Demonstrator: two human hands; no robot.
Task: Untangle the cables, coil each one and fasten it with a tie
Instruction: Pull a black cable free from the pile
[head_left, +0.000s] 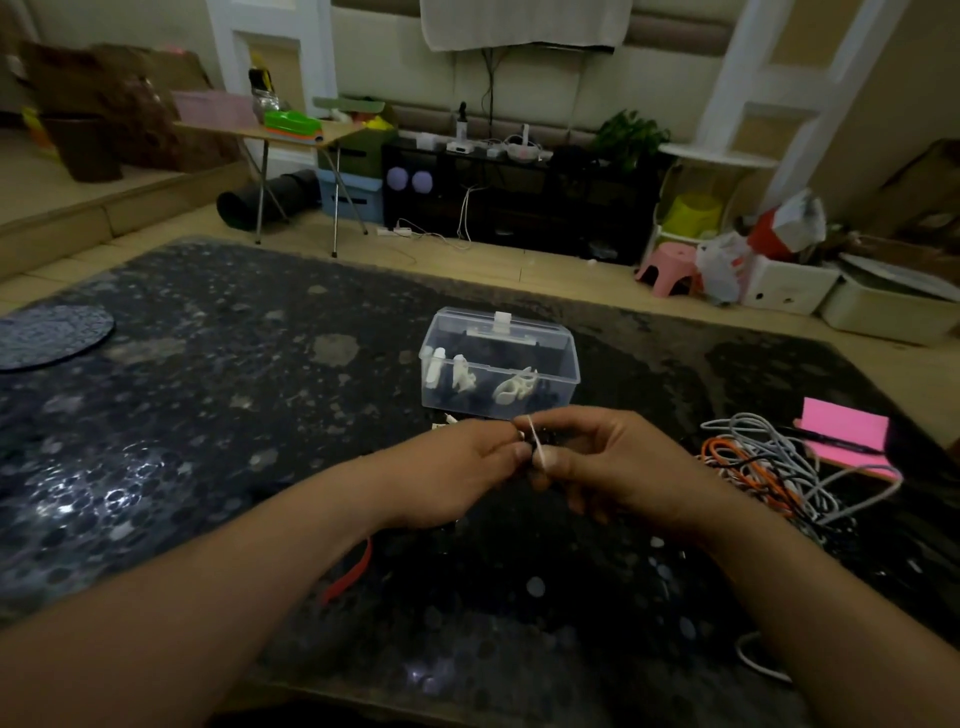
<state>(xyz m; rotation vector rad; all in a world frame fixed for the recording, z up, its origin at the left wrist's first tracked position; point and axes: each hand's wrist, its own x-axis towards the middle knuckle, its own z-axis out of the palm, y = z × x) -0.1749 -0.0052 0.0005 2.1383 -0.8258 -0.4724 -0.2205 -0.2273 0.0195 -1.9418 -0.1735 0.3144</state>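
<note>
My left hand (457, 475) and my right hand (618, 467) meet above the dark patterned table (208, 415), just in front of a clear plastic box (498, 364). Between the fingertips of both hands is a thin white tie (536, 444) around a small dark cable bundle (543, 439), mostly hidden by my fingers. The box holds white ties and some dark pieces. A tangle of grey, white, orange and black cables (769, 467) lies on the table to the right of my right hand. A red strap or cable (350, 574) shows under my left forearm.
A pink notepad (844, 428) with a pen lies beside the tangle. A round dark mat (52, 335) sits at the table's far left. A white cable loop (758, 657) lies near the right front edge. Beyond the table are a pink stool, folding table and shelves.
</note>
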